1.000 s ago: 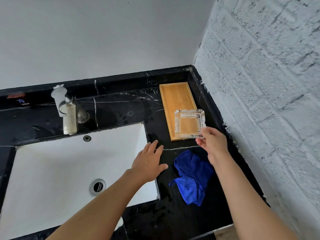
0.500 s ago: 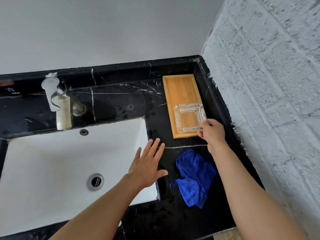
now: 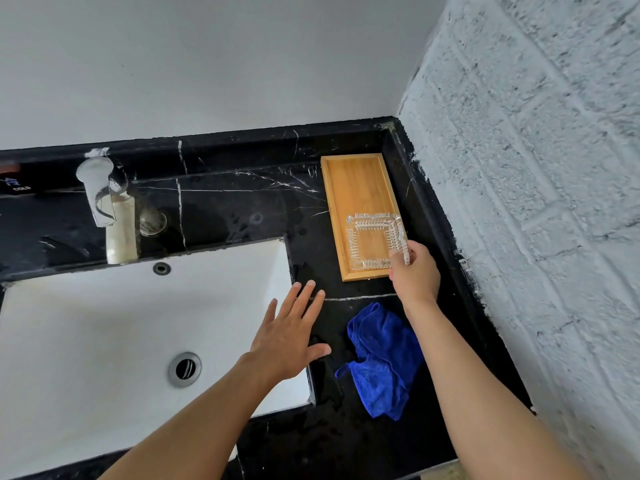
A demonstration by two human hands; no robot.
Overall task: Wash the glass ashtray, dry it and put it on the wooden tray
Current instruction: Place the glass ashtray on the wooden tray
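The square clear glass ashtray (image 3: pixel 374 240) lies on the near end of the wooden tray (image 3: pixel 356 188), in the right back corner of the black marble counter. My right hand (image 3: pixel 414 275) pinches the ashtray's near right corner between thumb and fingers. My left hand (image 3: pixel 294 334) hovers flat with fingers spread over the counter edge beside the sink, holding nothing. A crumpled blue cloth (image 3: pixel 381 362) lies on the counter between my two forearms.
A white rectangular sink (image 3: pixel 104 341) with a drain fills the left. A tap (image 3: pixel 98 192) stands behind it on the black counter (image 3: pixel 242 209). A rough white brick wall (image 3: pixel 536 202) runs close along the right of the tray.
The ashtray has come down from a raised, tilted hold onto the tray's near end, with my right hand still on its corner. My left hand has spread its fingers and stayed by the sink.
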